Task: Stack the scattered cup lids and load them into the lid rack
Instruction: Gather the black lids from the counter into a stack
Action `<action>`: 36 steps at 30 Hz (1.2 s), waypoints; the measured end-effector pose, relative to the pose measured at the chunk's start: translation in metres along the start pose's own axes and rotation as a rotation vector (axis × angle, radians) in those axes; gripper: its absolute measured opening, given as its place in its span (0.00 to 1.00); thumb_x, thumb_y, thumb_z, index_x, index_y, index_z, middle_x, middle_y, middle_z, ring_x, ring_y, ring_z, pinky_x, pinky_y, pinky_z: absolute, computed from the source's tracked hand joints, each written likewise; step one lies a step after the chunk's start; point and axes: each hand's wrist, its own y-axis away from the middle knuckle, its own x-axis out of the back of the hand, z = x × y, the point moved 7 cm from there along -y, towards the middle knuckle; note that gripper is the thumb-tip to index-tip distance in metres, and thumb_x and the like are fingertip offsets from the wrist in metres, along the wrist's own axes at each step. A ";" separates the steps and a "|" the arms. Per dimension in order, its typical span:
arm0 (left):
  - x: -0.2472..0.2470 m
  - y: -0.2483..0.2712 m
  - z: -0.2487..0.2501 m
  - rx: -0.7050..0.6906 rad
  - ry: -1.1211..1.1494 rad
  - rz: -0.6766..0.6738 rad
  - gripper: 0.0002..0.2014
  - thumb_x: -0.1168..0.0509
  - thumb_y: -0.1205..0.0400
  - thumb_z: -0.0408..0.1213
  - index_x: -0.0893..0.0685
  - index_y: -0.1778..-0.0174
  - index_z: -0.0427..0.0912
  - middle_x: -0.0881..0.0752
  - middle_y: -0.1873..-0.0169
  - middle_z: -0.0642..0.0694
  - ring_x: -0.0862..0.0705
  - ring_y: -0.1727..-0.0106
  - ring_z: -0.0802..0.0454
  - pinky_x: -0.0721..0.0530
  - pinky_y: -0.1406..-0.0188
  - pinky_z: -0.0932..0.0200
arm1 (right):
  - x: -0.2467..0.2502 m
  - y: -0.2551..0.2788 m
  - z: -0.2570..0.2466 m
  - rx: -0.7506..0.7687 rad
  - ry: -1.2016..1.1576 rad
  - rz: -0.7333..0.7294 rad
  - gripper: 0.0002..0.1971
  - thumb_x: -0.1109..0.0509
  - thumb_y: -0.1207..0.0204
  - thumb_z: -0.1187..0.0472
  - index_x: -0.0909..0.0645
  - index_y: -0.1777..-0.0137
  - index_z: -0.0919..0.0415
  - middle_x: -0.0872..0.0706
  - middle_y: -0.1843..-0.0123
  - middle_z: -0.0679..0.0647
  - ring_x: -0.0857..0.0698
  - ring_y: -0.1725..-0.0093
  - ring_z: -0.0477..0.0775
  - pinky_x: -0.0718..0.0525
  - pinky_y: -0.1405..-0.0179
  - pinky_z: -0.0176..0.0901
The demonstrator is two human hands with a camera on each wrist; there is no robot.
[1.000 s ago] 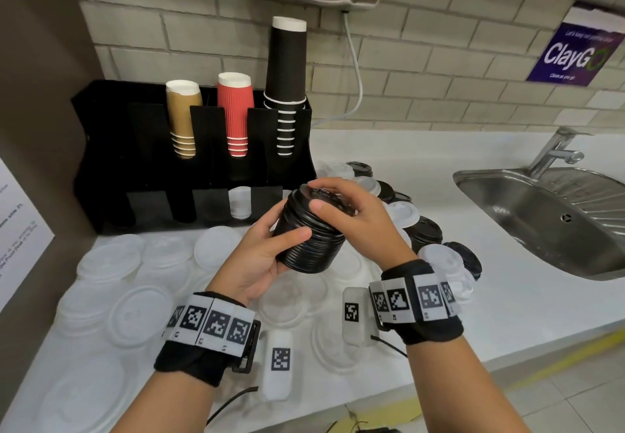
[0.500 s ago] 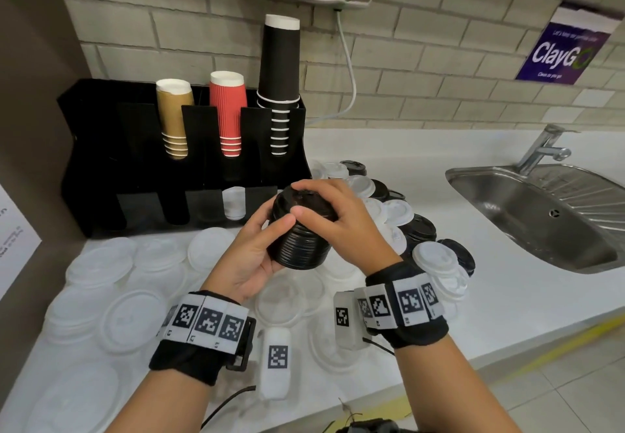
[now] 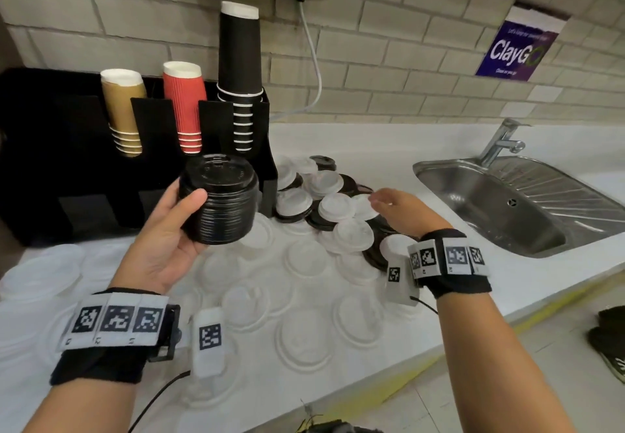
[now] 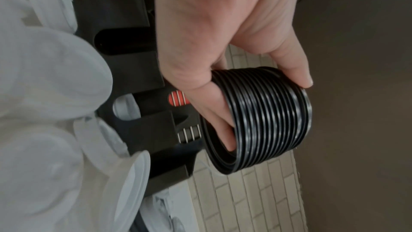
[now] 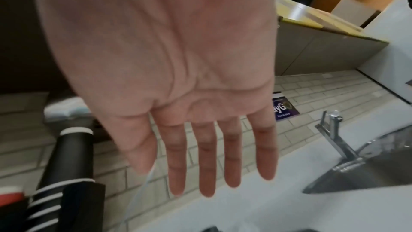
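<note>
Crowding the counter [image 3: 389, 148]: loose lids [image 3: 333, 207], sink [image 3: 500, 202].

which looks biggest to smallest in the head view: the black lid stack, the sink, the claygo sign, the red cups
1. sink
2. black lid stack, nearer the camera, so flattered
3. ClayGo sign and red cups: too alike to rank

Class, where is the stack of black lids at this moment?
In the head view the stack of black lids sits left of centre, held by the left hand in front of the black cup rack, below the red cups.
</note>
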 end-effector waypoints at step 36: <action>0.028 0.019 0.011 0.004 -0.062 0.074 0.23 0.32 0.25 0.37 0.17 0.34 0.55 0.13 0.37 0.48 0.12 0.39 0.51 0.12 0.57 0.57 | -0.080 -0.114 -0.082 -0.067 -0.167 -0.195 0.30 0.29 0.26 0.66 0.33 0.25 0.58 0.15 0.55 0.61 0.13 0.59 0.56 0.12 0.55 0.46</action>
